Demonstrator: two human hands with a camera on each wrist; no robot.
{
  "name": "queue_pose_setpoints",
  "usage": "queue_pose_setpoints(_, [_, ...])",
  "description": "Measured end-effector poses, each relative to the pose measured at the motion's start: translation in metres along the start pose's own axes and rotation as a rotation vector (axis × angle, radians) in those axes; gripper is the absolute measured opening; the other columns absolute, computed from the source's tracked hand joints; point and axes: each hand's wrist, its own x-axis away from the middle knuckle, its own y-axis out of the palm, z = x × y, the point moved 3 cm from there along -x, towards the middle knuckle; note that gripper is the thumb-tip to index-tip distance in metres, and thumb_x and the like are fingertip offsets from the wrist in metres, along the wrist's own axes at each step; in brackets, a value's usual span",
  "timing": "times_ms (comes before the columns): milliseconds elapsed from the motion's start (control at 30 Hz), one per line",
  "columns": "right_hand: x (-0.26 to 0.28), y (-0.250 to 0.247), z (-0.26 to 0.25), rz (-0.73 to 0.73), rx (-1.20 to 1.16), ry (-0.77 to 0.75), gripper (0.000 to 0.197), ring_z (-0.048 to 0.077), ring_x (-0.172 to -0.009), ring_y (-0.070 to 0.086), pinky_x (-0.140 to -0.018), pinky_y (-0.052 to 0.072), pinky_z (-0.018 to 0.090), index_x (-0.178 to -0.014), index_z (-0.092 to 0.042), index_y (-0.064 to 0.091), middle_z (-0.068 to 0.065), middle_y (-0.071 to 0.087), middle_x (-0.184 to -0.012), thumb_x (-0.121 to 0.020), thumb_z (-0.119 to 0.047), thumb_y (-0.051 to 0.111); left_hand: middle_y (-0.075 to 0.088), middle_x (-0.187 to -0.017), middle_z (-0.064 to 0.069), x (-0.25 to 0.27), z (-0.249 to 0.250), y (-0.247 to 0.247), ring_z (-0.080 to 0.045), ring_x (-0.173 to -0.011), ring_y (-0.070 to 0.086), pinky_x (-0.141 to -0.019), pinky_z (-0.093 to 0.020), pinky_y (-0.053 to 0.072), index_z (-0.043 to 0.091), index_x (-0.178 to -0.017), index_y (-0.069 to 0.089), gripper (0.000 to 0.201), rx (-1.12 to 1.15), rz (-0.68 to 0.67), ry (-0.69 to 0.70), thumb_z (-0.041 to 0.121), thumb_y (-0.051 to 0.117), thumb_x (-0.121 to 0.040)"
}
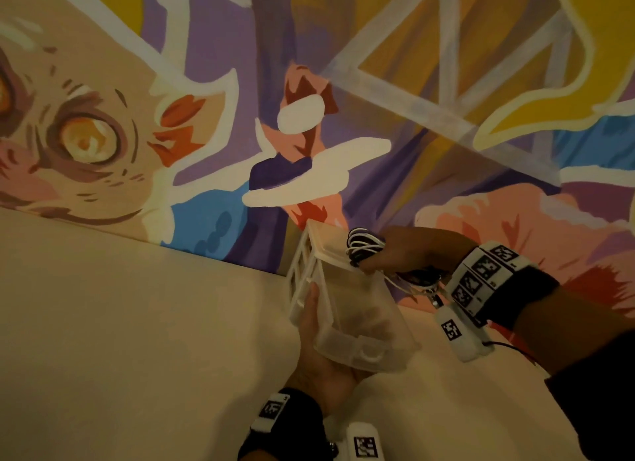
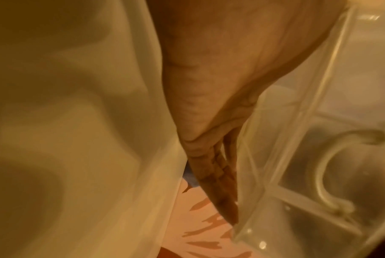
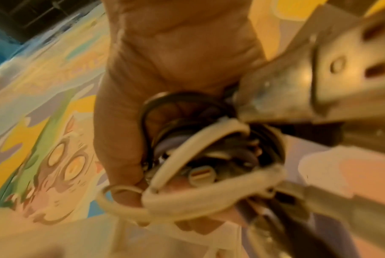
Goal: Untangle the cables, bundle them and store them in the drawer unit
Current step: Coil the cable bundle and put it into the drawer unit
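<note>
A small translucent drawer unit [image 1: 300, 275] stands on the table by the wall, with one frosted drawer [image 1: 360, 309] pulled out toward me. My left hand [image 1: 323, 357] supports that drawer from below; the thumb lies along its left side. In the left wrist view its fingers [image 2: 218, 174] run straight along the clear plastic [image 2: 319, 157]. My right hand [image 1: 412, 251] grips a coiled bundle of black and white cables [image 1: 362, 245] just above the back of the open drawer. The coils [image 3: 200, 157] fill its curled fingers [image 3: 121, 139] in the right wrist view.
The beige table [image 1: 137, 323] stretches out to the left and front. A painted mural wall [image 1: 240, 116] rises directly behind the unit. Loose cable ends [image 1: 419, 283] dangle below my right palm. A metal part [image 3: 319, 78] of the wrist rig crowds the right wrist view.
</note>
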Motion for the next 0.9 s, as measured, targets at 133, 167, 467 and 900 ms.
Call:
queue_pose_setpoints(133, [0.007,0.001,-0.007,-0.004,-0.061,0.02,0.034,0.021,-0.071,0.067,-0.065,0.052,0.029,-0.096,-0.014,0.074,0.004,0.072,-0.078,-0.086,-0.046,0.079,0.056,-0.152,-0.024,-0.009,0.01,-0.006,-0.046,-0.131,0.057,-0.109,-0.068,0.045,0.013,-0.151,0.057,0.091,-0.003,-0.031,-0.049,0.081,0.053,-0.089])
queue_pose_setpoints(167, [0.008,0.002,-0.009,-0.006,-0.056,0.033,0.035,0.022,-0.07,0.067,-0.066,0.053,0.03,-0.094,-0.013,0.073,0.004,0.072,-0.078,-0.087,-0.047,0.079,0.056,-0.152,-0.024,-0.01,0.009,-0.004,-0.046,-0.132,0.056,-0.109,-0.069,0.044,0.012,-0.151,0.057,0.094,0.0,-0.051,-0.061,0.082,0.054,-0.088])
queue_pose_setpoints(467, [0.04,0.032,-0.046,-0.237,0.258,0.047,0.063,0.026,-0.104,0.065,-0.092,0.054,0.034,-0.139,-0.017,0.058,0.006,0.064,-0.117,-0.095,-0.06,0.069,0.067,-0.141,-0.021,-0.001,0.0,-0.001,-0.039,-0.113,0.071,-0.099,-0.058,0.052,0.02,-0.132,0.075,0.09,-0.094,-0.019,-0.028,0.088,0.035,-0.089])
queue_pose_setpoints(900, [0.038,0.048,-0.052,-0.227,0.028,0.096,0.069,0.027,-0.11,0.058,-0.094,0.048,0.037,-0.144,-0.017,0.057,0.008,0.06,-0.128,-0.094,-0.064,0.066,0.065,-0.142,-0.023,0.004,-0.009,0.004,-0.045,-0.134,0.058,-0.105,-0.064,0.048,0.019,-0.143,0.066,0.097,-0.139,-0.043,-0.009,0.091,0.031,-0.088])
